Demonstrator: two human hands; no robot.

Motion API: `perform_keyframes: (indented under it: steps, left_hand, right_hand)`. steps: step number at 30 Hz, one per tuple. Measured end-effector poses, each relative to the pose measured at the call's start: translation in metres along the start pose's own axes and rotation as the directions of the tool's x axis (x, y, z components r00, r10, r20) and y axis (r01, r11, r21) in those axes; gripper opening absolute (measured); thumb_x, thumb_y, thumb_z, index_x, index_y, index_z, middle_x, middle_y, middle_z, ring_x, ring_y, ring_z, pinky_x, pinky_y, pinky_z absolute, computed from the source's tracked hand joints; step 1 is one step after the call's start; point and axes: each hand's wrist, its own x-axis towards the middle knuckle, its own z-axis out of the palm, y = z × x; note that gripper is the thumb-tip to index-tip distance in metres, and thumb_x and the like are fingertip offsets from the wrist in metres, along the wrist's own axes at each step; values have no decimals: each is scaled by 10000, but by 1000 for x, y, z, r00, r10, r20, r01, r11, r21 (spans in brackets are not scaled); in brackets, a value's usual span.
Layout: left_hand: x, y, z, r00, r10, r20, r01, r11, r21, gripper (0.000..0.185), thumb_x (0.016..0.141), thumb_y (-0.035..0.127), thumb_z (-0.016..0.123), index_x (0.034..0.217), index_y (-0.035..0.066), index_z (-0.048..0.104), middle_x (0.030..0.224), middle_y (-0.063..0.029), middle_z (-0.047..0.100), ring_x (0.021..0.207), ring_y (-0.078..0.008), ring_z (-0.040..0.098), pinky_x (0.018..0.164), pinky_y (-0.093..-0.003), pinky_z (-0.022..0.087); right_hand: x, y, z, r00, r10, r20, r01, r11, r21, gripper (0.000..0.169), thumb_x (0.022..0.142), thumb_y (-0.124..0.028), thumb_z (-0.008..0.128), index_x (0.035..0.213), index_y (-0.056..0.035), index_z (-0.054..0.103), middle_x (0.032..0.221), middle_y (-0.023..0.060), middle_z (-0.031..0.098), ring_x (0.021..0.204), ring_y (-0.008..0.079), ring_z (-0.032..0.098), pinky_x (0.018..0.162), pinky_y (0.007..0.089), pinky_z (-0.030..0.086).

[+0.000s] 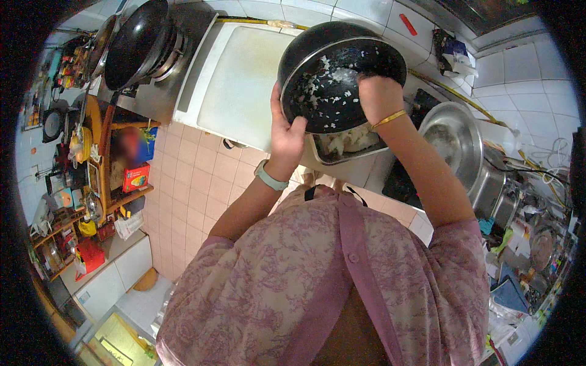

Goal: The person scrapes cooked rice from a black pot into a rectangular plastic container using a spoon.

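Note:
A deep black cooking pot (pixel 336 122) is tilted so that its inside faces me. White grains and small clumps that look like cooked rice (pixel 342 75) cling to its inner wall. My left hand (pixel 289 132) grips the pot's left rim, thumb at the front edge. Inside the pot, at the right, is my right hand (pixel 382 97), its fingers curled and partly hidden; whether they hold anything is unclear. Directly below the pot's front rim sits a rectangular metal tray (pixel 323 160) with white, lumpy food (pixel 355 141) in it, partly covered by the pot.
A white-topped surface (pixel 247 78) lies left of the pot. Beyond it a black wok (pixel 137 50) rests on a burner (pixel 168 61). To the right stand a wide steel basin (pixel 453 132) and a steel container (pixel 492 196). A yellow hose (pixel 462 98) runs along the tiled wall.

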Motion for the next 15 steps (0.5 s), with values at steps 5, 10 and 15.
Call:
perform_keyframes:
  steps: [5, 10, 15]
  left_hand:
    - [6, -6, -4, 999, 10, -30, -11, 1000, -29, 800, 775, -124, 367, 1497, 20, 52, 1441, -160, 332, 1293, -241, 388, 1088, -344, 311]
    - [12, -5, 4, 997, 63, -52, -62, 997, 36, 825, 756, -142, 367, 1498, 29, 51, 1448, -157, 314, 1304, -245, 370, 1094, -346, 302]
    - [15, -8, 2, 996, 51, -73, -49, 999, 21, 827, 755, -139, 369, 1499, 33, 53, 1447, -155, 314, 1299, -247, 376, 1094, -346, 303]
  right_hand:
    - [-18, -26, 8, 995, 37, 90, -54, 978, 199, 249, 885, -164, 495, 795, -73, 708, 766, 175, 677, 713, 362, 677, 655, 463, 552]
    - [-30, -53, 12, 996, 0, 90, -30, 944, 329, 190, 837, -131, 544, 918, -101, 714, 757, 166, 667, 688, 354, 658, 639, 454, 534]
    - [-37, -62, 19, 1000, -20, -21, 26, 930, 366, 203, 828, -136, 563, 946, -141, 729, 794, 152, 678, 729, 338, 662, 657, 422, 540]
